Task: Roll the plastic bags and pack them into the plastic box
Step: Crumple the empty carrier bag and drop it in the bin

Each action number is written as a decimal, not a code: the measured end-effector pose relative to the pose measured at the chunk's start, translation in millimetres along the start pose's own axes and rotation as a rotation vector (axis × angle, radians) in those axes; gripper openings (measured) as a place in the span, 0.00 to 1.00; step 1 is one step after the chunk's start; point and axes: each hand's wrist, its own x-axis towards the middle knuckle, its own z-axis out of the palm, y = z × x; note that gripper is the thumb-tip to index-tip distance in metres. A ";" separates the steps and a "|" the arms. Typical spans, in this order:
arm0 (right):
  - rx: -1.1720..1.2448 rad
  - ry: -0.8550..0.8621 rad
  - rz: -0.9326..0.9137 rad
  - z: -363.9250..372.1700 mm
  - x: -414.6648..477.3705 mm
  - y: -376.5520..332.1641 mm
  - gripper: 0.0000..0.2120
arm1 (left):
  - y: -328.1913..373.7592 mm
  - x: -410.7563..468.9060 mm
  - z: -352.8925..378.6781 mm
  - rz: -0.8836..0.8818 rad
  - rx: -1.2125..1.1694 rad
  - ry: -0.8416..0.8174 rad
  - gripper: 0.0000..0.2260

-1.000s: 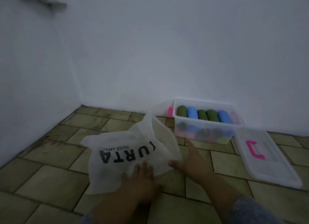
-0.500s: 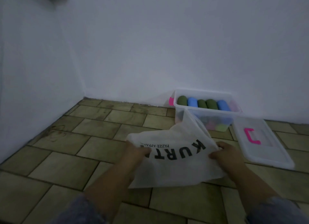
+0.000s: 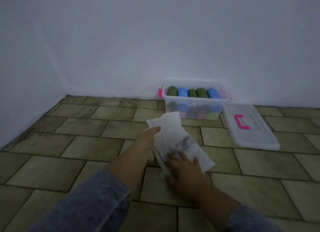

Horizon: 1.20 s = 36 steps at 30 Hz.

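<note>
A white plastic bag with dark print lies folded into a narrow strip on the tiled floor. My left hand grips its left edge near the far end, fingers curled on it. My right hand presses flat on the near end of the bag, fingers spread. Behind it stands the clear plastic box with pink clips, against the wall. Several green and blue rolled bags fill its top row, and more coloured rolls show through its wall.
The box's clear lid with a pink handle lies on the floor to the right of the box. White walls meet in a corner at the far left. Olive floor tiles stretch left and toward me.
The bag was spread wide and held up between both hands; now it is folded narrow and lies on the floor. My right hand went from gripping to pressing flat.
</note>
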 end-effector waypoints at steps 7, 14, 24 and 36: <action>0.270 0.116 -0.122 -3.7 -11.5 14.1 0.14 | -41.1 -4.9 28.9 0.881 1.177 -0.163 0.27; 0.509 0.789 0.143 -23.7 -53.6 37.0 0.11 | -83.3 -5.3 0.6 1.138 1.610 -0.321 0.22; 0.508 0.330 0.267 -17.5 -10.9 40.6 0.22 | -77.9 -35.3 15.1 0.387 0.926 0.017 0.31; -0.070 0.403 0.143 -5.5 -39.2 40.9 0.34 | -18.6 -28.0 52.1 -0.155 0.000 -0.592 0.34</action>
